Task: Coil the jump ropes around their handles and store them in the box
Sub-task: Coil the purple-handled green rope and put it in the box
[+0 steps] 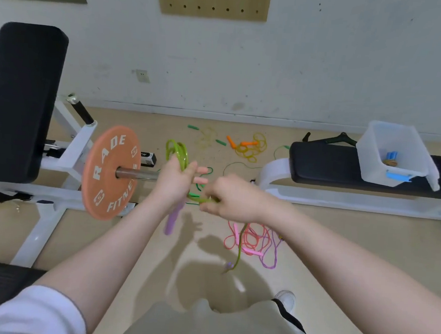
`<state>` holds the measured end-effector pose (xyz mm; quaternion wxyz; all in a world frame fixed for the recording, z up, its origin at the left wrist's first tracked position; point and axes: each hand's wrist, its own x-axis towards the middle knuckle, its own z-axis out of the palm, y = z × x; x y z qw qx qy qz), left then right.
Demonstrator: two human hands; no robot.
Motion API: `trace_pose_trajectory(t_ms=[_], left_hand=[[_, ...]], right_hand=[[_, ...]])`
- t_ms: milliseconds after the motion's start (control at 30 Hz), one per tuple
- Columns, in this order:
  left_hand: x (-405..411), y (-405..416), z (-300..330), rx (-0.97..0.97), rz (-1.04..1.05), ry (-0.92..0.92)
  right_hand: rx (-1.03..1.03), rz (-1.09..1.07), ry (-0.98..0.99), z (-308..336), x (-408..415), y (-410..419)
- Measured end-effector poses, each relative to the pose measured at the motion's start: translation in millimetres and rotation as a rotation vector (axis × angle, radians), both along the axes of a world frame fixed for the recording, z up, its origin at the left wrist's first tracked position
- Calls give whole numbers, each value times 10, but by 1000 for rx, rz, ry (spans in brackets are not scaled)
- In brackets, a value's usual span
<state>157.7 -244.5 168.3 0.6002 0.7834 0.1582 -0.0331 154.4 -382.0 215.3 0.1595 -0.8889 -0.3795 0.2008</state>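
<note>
My left hand grips a purple handle together with loops of a lime-green rope that stick up above the fist. My right hand pinches the same green rope just to the right; its loose end hangs down toward the floor. On the floor lie a pink rope with pink handles, an orange-handled yellow rope, and a green-handled yellow rope. The clear plastic box stands on the bench at right, with a blue-handled rope inside.
A black padded bench on a white frame is at right. At left an orange weight plate sits on a bar beside a black backrest. A thin green cord trails on the beige floor.
</note>
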Motion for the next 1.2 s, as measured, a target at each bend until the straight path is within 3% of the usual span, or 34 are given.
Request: trace_pose_trajectory(t_ms=[33,67,200,300,400,500,667,733,800,867,967,1033,1067,1200], left_hand=[[-16,-13,12,143,-53,-10],[-36,-24,34,165,-121,-25],[-196,-150,244,-399,-373,156],[-257,-199,337,-667,-519,218],[-257,-191,365,-818,-551,114],[-257,-219,375,-689,-441,-17],[-111,-119,343,-741,-33,-105],[-25,-62,282,-808,122,-132],[45,-24,196,-755,263,-148],[104,42,60,-566,312,-142],[76,106,-117,2,157,-97],[-30,37,-148,233,-40,-52],[-95,-30,-147,210,-122,-23],[-243,-250,-60,-305,-177,169]], right_hand=[[60,-23,-27,102,53,-14],[123,-56,-38,193,112,-35],[491,-270,90,287,404,-179],[723,-445,282,101,523,-286],[812,-503,379,-113,529,-264],[691,-517,275,-312,557,-220],[101,-407,94,-703,363,-241],[-56,-302,-3,-648,195,-174],[-112,-125,84,-531,78,-98],[-190,37,185,-393,-7,-50],[-336,149,-131,-165,-115,-18],[-218,84,-285,-22,-101,-5],[-118,16,-301,48,-51,-17],[288,-258,-126,164,319,-223]])
